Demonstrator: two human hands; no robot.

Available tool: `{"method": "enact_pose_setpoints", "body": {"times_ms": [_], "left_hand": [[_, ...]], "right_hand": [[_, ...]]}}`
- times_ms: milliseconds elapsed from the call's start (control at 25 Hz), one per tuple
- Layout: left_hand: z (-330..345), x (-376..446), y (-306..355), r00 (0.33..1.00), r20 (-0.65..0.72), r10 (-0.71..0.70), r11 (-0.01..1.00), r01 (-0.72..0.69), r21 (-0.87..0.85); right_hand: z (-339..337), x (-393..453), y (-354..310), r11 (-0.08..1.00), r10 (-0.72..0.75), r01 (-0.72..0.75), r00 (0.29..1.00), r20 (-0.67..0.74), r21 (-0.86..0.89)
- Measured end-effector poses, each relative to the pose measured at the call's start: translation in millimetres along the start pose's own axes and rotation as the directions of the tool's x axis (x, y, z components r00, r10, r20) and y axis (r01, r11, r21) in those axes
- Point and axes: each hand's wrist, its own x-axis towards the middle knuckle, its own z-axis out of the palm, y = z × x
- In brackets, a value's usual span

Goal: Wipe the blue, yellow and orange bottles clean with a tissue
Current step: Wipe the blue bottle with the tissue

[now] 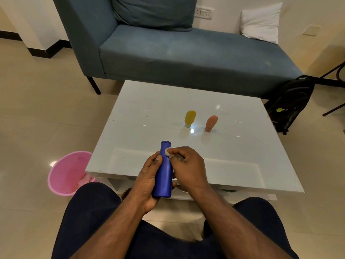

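A pink bin (pixel 70 172) stands on the floor to the left of the white table (pixel 242 156), with what looks like crumpled paper in its bottom. Just right of it, above the table's near edge, the left hand (pixel 147 182) is wrapped round the lower body of the blue bottle (pixel 164 176), thumb across the front, holding it upright with a slight tilt and clear of the tabletop. The right hand (pixel 186 165) comes in from the other side, its fingertips bunched and pinching a small wad of tissue (pixel 167 151) against the bottle's shoulder, just under the neck. Farther back and to the right, the yellow bottle (pixel 190 118) and then the orange bottle (pixel 211 123) stand cap-down on the table, apart from each other and well away from both hands. By my reading, the work is at the first of the three bottles, with the wiping now near the top. The next move probably calls for drawing the tissue down the body while the left hand turns the bottle so every side is reached, then setting it down and taking up the yellow one.
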Motion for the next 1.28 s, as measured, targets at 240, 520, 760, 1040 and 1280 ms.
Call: {"method": "enact_pose_setpoints", "body": {"times_ms": [240,520,760,1040,1280], "left_hand": [[0.6,-1.8,0.4,0.998,0.062,-0.009,1.000,0.009,0.012],[0.6,-2.3,-0.1,0.998,0.069,-0.011,0.999,0.009,0.032],[-2.9,-2.6,1.4,0.993,0.112,-0.022,1.000,0.021,0.012],[-0.7,-2.1,0.8,0.996,0.089,-0.011,1.000,0.008,0.026],[-2.5,-4.1,1.2,0.989,0.134,-0.056,0.998,0.054,0.017]], "right_hand": [[-4.9,11.6,-1.5,0.977,0.141,-0.128,0.988,-0.062,0.171],[-3.9,14.8,-0.2,0.918,0.253,-0.223,0.966,-0.051,0.328],[-3.5,15.9,-4.2,0.866,0.312,-0.277,0.950,-0.017,0.417],[-3.0,10.3,-1.1,0.961,0.130,-0.106,0.988,-0.078,0.257],[-3.5,16.3,0.0,0.851,0.324,-0.282,0.946,-0.019,0.444]]}}
